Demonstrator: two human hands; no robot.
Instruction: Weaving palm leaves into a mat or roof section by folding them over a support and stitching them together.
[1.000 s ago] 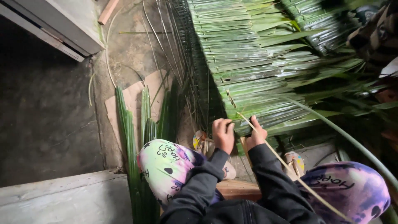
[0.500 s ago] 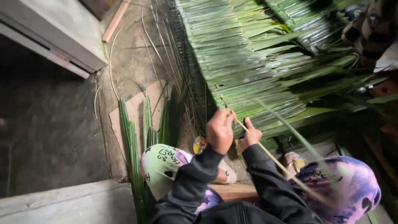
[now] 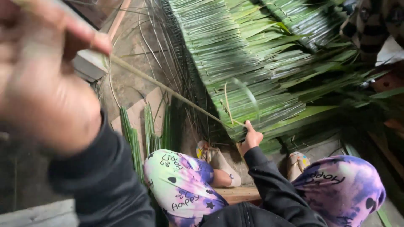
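A thin strip is pinched in the raised left hand and drawn taut from the leaf mat, pressed by the right hand. It could be snapped if overpulled.

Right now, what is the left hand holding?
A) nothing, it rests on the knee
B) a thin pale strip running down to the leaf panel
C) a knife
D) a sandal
B: the left hand, raised close to the camera, pinches a thin pale strip that runs taut down to the stitched green palm-leaf panel, near the right hand.
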